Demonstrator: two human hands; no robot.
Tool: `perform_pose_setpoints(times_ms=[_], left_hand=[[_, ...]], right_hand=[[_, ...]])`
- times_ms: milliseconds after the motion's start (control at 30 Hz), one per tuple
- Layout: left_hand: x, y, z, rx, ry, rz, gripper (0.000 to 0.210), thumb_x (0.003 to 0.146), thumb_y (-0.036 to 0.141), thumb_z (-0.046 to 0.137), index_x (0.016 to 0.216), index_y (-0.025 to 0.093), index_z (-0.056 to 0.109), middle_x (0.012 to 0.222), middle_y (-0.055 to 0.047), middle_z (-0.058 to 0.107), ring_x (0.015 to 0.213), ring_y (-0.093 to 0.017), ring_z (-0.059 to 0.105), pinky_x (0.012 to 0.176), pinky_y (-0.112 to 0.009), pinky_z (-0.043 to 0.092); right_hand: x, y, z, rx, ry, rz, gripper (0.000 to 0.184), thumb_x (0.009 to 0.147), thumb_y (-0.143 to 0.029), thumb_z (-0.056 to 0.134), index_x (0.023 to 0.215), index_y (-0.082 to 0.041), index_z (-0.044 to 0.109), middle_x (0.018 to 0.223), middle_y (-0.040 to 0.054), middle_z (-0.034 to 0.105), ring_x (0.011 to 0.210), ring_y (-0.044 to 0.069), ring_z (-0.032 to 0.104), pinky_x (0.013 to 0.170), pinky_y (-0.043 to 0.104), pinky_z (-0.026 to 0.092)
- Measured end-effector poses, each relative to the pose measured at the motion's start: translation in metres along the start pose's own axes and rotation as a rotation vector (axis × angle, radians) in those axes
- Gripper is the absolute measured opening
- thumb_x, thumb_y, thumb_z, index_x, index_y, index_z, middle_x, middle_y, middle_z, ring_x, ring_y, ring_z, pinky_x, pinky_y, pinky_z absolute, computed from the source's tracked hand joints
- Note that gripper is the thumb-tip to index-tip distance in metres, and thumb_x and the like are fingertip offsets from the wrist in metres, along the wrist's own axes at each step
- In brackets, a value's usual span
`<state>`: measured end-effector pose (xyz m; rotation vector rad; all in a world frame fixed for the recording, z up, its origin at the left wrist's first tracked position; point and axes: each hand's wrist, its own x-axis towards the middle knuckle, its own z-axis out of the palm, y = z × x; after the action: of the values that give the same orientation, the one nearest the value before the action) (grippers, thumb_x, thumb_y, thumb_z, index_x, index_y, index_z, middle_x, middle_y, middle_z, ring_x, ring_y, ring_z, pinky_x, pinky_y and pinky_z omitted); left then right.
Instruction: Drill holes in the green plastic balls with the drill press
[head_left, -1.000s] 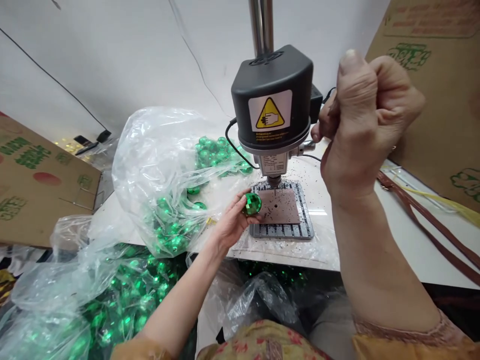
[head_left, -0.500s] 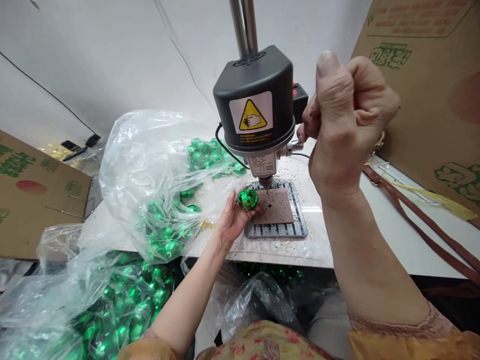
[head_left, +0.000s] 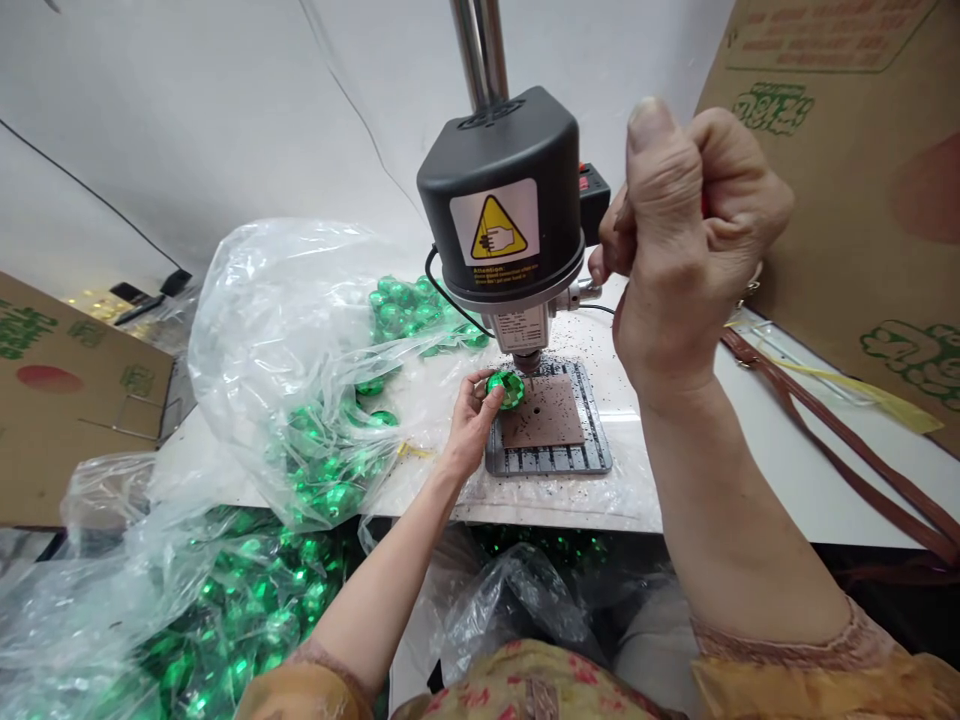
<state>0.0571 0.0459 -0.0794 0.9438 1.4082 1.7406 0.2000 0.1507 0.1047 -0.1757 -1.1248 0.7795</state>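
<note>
Between the thumb and fingers of my left hand (head_left: 472, 420) is a shiny green mirror ball (head_left: 506, 390), faceted all over. It is held over the left part of a brown board (head_left: 551, 425), close beside the chuck (head_left: 527, 362) of a small drill press (head_left: 502, 200). The board has a small dark hole and lies on the slotted metal base (head_left: 596, 440). My right hand (head_left: 690, 240) is raised at the right of the drill head, its fingers closed around the feed handle; a bit of red shows between the fingers, and most of the grip is hidden.
Many green balls (head_left: 322, 490) lie in a clear plastic bag (head_left: 277, 290) at left, with more (head_left: 247, 600) in plastic below the table edge. Dark shavings litter the table (head_left: 637, 490). Cardboard boxes (head_left: 862, 200) flank it, and a brown strap (head_left: 840, 440) lies at right.
My left hand has turned from palm-up to thumb-on-top around the green ball, bringing it slightly right and up toward the chuck. My right hand stays at the handle.
</note>
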Motion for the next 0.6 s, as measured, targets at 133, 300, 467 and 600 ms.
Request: perform_pose_setpoints(times_ms=[133,300,467,600], left_hand=[[0.000,-0.012,0.000,0.025,0.003,0.007,0.054,0.083,0.060,0.078,0.118,0.024,0.058,0.107,-0.004,0.074,0.097,-0.018,0.070,0.090,-0.033,0.054],[-0.002,-0.020,0.009,0.073,-0.043,0.031,0.057,0.088,0.061,0.073,0.127,0.024,0.054,0.120,-0.008,0.070,0.109,-0.020,0.068,0.095,-0.033,0.054],[-0.001,-0.023,0.015,0.173,-0.111,0.058,0.056,0.095,0.062,0.062,0.137,0.026,0.051,0.135,-0.008,0.064,0.126,-0.023,0.060,0.109,-0.037,0.046],[0.001,-0.022,0.013,0.236,-0.117,0.051,0.054,0.096,0.063,0.060,0.137,0.027,0.054,0.139,-0.006,0.061,0.130,-0.024,0.056,0.115,-0.038,0.041]], right_hand=[[-0.001,0.001,0.000,-0.023,-0.013,-0.009,0.056,0.077,-0.058,0.071,0.060,-0.024,0.030,0.052,-0.0066,0.029,0.045,0.009,0.027,0.046,0.033,0.022],[-0.002,0.001,0.000,-0.030,-0.010,-0.023,0.056,0.081,-0.056,0.069,0.061,-0.023,0.029,0.054,-0.0063,0.027,0.047,0.008,0.027,0.049,0.031,0.023],[-0.003,-0.002,0.000,-0.062,-0.033,-0.008,0.055,0.085,-0.052,0.066,0.062,-0.022,0.027,0.056,-0.0051,0.024,0.049,0.008,0.027,0.051,0.030,0.025],[-0.003,-0.003,0.000,-0.094,-0.033,0.010,0.058,0.084,-0.058,0.064,0.063,-0.022,0.025,0.057,-0.0045,0.022,0.051,0.009,0.026,0.052,0.030,0.026]])
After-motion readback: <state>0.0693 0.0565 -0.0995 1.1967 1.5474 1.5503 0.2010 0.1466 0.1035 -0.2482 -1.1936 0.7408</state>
